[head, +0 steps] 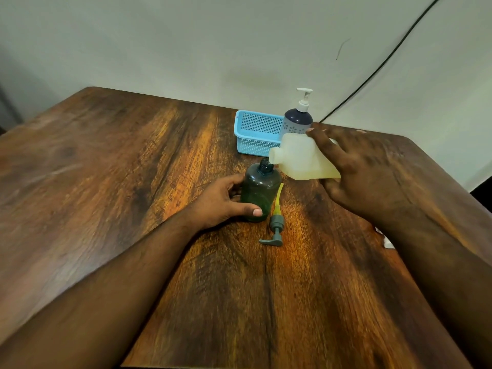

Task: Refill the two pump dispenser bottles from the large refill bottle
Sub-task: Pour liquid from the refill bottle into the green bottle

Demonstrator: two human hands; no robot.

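Translucent white plastic refill bottle (300, 158), squarish body, tipped on its side with the short neck pointing left and touching the rim of the green bottle's mouth; pale yellowish liquid lies pooled along its lower side. Right hand (362, 169) grips it from the far end, fingers spread over the top and thumb beneath.

Dark green see-through dispenser bottle (259, 190), round-shouldered, upright on the table near its centre, threaded neck open with the pump off. Fill level cannot be told through the tinted wall. Left hand (223, 201) holds it from the left, thumb curled across the front low down and fingers wrapped behind.

Grey pump head (275, 230), lying flat on the table just right of the green bottle, nozzle towards the viewer, its yellow-stained dip tube running back alongside the bottle.

Navy dispenser bottle (297, 121), opaque, pale flower pattern, white pump fitted, standing upright behind the refill bottle and beside the basket.

Light blue plastic basket (257, 131), rectangular, perforated walls; contents not visible.

Wooden table (133, 182), dark brown grain with orange streaks, glossy. Plain off-white wall (186, 43) behind, a black cable (386, 59) running diagonally across it at right.
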